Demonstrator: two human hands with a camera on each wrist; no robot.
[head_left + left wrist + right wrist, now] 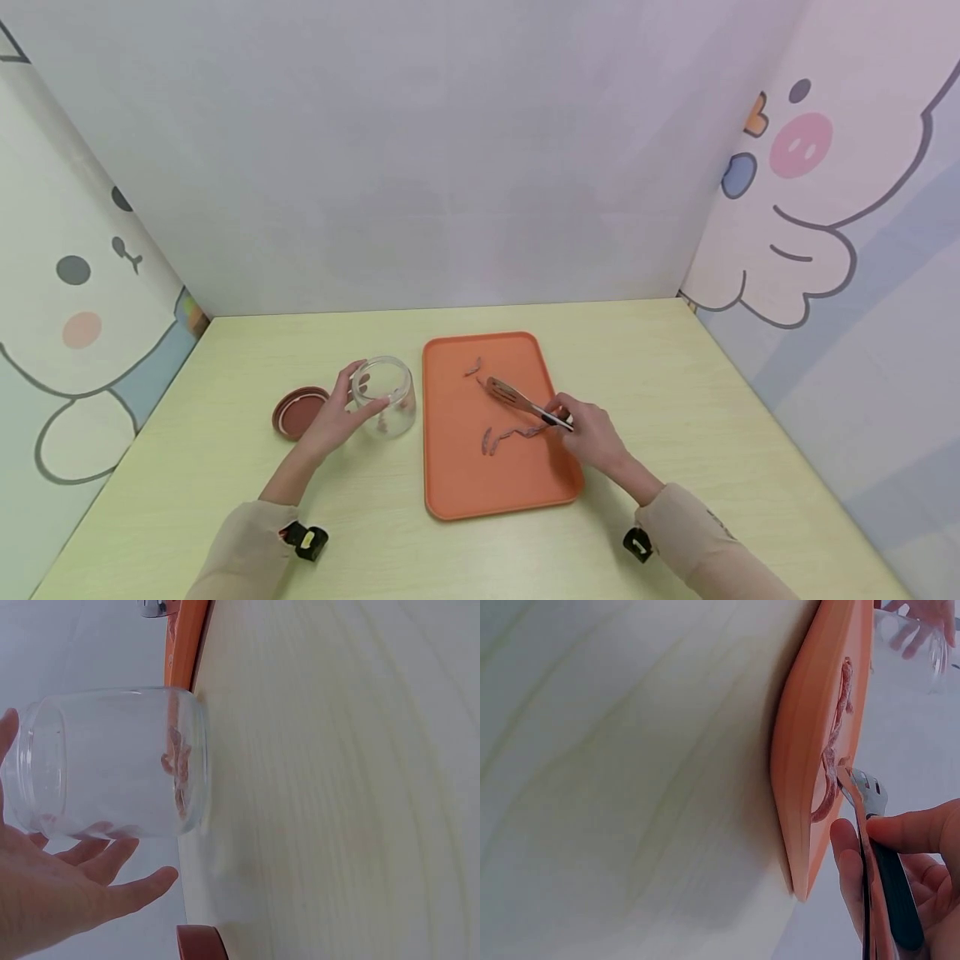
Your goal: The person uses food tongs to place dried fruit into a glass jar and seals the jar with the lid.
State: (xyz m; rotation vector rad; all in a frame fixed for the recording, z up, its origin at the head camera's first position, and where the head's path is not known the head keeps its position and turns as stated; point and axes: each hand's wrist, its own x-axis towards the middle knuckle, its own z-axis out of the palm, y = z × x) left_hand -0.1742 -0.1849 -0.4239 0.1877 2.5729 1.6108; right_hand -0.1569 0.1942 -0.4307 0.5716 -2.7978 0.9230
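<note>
Upright on the table, a clear glass jar (400, 412) has several reddish-brown pieces (178, 766) at its bottom. My left hand (330, 423) holds the jar near its open rim, thumb on the near side and fingers round the other. In my right hand (594, 437) are metal tongs (512, 395) with dark handles, pinched between thumb and fingers. The slotted tips hover over or touch the orange tray (468, 487); I cannot tell which. Several thin, twisted reddish-brown strips (523, 432) lie on the tray, some close to the tongs in the right wrist view.
Left of the jar lies a round reddish-brown lid (302, 414) beside my left hand. The pale wooden table (360, 533) meets a plain wall panel (450, 208) at its far edge. Panels with cartoon animals stand at both sides.
</note>
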